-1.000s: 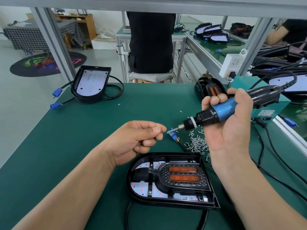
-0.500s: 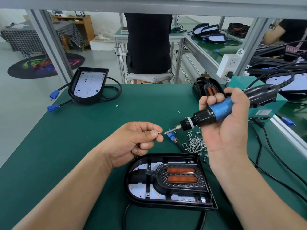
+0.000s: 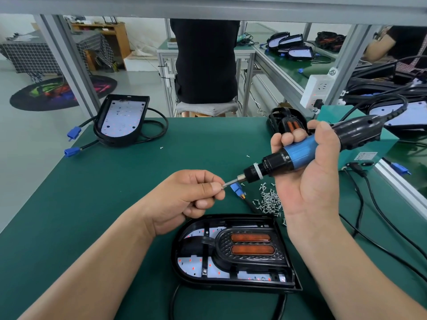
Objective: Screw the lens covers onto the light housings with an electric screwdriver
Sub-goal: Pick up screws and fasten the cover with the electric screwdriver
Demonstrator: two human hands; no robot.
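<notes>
The green table mat fills most of the frame. On it at lower centre lies the near light housing, flat, with its black lens cover and two orange lenses seated on top; it lies where it did half a second ago. A second light housing rests at the upper left with its white board facing up and its cable coiled beside it. At the right edge stands a teal box with a small label, whose print is too fine to read. No brand is legible on the tool. The right hand, at centre right above the near light housing, is wrapped round the blue barrel of the electric screwdriver, which slants down toward the left. The left hand, at centre, has its fingers curled and pinches a screw between thumb and forefinger. Half a second ago a small gap separated the bit from that screw; now the bit tip meets it, the two hands having closed together. Both hands are raised clear of the lens cover, which lies just below them. A loose pile of screws lies on the mat just beyond the near light housing, under the right hand, and a blue connector sits beside it, directly under the bit.
</notes>
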